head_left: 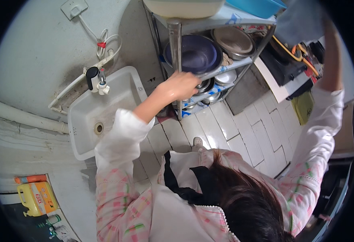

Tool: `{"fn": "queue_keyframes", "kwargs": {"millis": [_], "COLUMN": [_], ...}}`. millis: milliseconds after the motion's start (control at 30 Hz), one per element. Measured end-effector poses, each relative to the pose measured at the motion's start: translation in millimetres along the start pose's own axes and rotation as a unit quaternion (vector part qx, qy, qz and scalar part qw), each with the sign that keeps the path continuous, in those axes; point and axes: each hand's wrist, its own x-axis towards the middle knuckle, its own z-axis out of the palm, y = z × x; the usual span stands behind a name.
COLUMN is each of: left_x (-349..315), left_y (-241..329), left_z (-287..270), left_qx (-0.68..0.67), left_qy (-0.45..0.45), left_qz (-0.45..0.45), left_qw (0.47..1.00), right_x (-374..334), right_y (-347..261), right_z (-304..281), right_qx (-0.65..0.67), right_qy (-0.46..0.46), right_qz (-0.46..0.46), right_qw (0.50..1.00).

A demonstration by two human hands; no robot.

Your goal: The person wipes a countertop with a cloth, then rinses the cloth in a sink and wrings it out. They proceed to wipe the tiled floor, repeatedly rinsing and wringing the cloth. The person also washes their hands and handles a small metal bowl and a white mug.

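My left hand [182,85] is closed with its fingers curled, in front of the metal post [175,40] of a shelf rack. It is just below a purple basin [195,54]; whether it grips the post, the shelf edge or something small is hidden. My right arm reaches up at the far right, and the right hand [327,22] is partly lost in the dark rim. From it hangs a blurred blue-grey cloth [299,23], above the stove side of the room. The fingers on the cloth barely show.
A white sink [75,139] with a tap [102,82] is on the left wall. The rack's other levels hold metal bowls [233,42] and a white dish [226,77]; a blue tub [257,7] sits on top. Beyond are a black stove [280,60] and an orange hose [309,66].
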Motion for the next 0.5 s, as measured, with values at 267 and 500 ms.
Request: {"fn": "queue_keyframes", "kwargs": {"millis": [267, 500], "left_x": [-9.6, -104.6], "left_y": [32.4, 49.9], "left_z": [107.4, 136.5], "left_qx": [0.051, -0.173], "left_qy": [0.229, 0.212], "left_qz": [0.076, 0.017], "left_qw": [0.969, 0.962], "right_x": [-249.2, -324.6], "right_y": [-29.2, -81.3], "right_z": [241.8, 256.2], "right_qx": [0.195, 0.276], "right_qy": [-0.203, -0.071], "right_qz": [0.076, -0.041], "right_qw": [0.957, 0.958]}}
